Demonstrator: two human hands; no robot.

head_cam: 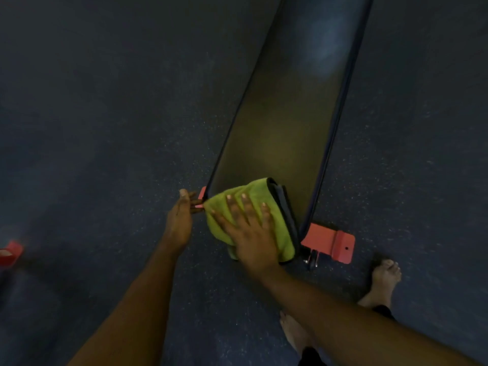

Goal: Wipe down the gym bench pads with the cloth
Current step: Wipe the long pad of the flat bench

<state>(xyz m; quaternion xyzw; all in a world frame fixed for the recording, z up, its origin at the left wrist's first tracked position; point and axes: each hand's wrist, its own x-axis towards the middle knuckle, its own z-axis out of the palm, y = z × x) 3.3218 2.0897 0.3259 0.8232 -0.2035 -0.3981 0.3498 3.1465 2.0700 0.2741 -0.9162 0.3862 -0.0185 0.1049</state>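
Note:
A long dark bench pad runs from the near centre up to the top right. A folded yellow-green cloth with a dark grey edge lies over the pad's near end. My right hand lies flat on the cloth with fingers spread, pressing it onto the pad. My left hand is at the pad's near left corner, fingertips touching the pad's edge beside the cloth.
A red metal frame foot with a small wheel sticks out under the pad's near right corner. Dark speckled rubber floor surrounds the bench. My bare feet stand at the lower right. A red object lies at the left edge.

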